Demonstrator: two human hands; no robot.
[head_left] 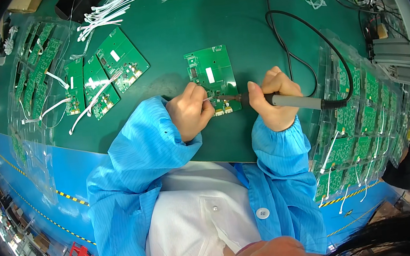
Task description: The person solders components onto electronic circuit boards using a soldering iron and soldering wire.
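Observation:
A green circuit board [218,67] with a white label lies flat on the green table mat. My right hand [277,86] is wrapped round the grey handle of a soldering iron [301,102], and its tip reaches the lower part of the board. From the other side, my left hand [188,110] rests at the board's lower left edge with thumb and fingers pinched. Something thin and pale shows at those fingertips, close to the iron's tip, but it is too small to name. Below the tip, white connectors [223,111] sit along the board's near edge.
Several circuit boards [122,59] with white cables lie to the left, beside clear trays [45,55] of boards. White cables [108,9] are bundled at the back. More trayed boards [362,119] stand at right. The iron's black cord [330,43] loops across the mat's right side.

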